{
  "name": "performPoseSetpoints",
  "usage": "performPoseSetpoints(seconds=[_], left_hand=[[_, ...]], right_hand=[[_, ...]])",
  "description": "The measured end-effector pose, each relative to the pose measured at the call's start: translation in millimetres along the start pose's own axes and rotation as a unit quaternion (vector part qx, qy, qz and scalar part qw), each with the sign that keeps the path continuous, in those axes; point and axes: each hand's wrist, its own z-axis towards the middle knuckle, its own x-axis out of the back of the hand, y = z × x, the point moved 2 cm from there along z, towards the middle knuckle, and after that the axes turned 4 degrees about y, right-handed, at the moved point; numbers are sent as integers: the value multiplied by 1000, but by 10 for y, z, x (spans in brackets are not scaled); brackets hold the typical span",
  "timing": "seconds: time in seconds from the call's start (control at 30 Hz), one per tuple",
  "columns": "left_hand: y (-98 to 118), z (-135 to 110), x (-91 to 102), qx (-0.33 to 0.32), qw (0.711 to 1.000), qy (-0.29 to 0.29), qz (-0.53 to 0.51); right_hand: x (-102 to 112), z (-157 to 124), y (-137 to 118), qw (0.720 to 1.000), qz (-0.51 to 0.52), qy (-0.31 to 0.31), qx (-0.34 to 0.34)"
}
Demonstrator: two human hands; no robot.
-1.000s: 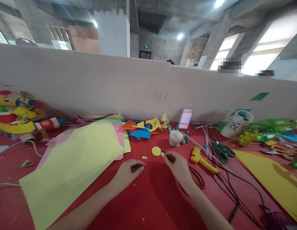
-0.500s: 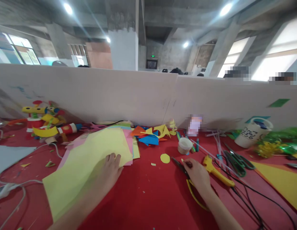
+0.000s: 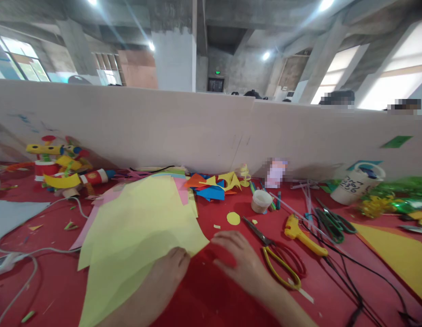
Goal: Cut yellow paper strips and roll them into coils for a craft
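A pale yellow paper sheet lies pulled toward me over a stack of coloured paper, its right corner lifting off the red table. My left hand is closed on its near right edge, with the thumb out of sight. Beside that corner, my right hand hovers with thumb and fingers apart and nothing between them. Scissors with one yellow and one red handle lie just right of this hand. A yellow paper disc rests beyond it, near a small white tub.
A yellow glue gun with a black cord and green-handled scissors lie at right. Cut paper scraps sit along the white partition. Paper-cup figures and a white cable occupy the left.
My left hand has drawn the top yellow sheet toward me and rightward. My right hand has let go of the scissors and moved left to the sheet's corner.
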Motion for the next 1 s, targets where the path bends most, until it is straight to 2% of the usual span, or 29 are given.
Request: performPoseSetpoints(seconds=[0.07, 0.13, 0.2, 0.27, 0.37, 0.47, 0.6, 0.8, 1.0], left_hand=[[173, -38, -28, -24, 998, -38, 40], [299, -70, -27, -74, 994, -66, 51], [358, -96, -13, -124, 989, -66, 40], [354, -116, -9, -143, 988, -54, -1], [277, -144, -9, -99, 986, -26, -129], [198, -174, 9, -66, 980, -24, -186], [110, -168, 67, 25, 956, -21, -293], [91, -109, 150, 44, 966, -6, -253], [71, -111, 229, 78, 975, -40, -202]], right_hand=[[-135, -51, -234, 997, 0, -32, 66], [-244, -147, -330, 992, -24, -62, 108], [-295, -259, -317, 989, -50, -75, 113], [-284, -358, -259, 992, -47, -72, 87], [-209, -445, -187, 998, 20, -58, 28], [-158, -459, -151, 994, 85, -55, -40], [-140, -435, -116, 989, 106, -35, -102], [-114, -405, -84, 986, 53, -11, -158], [-140, -413, -37, 984, 21, -10, -177]])
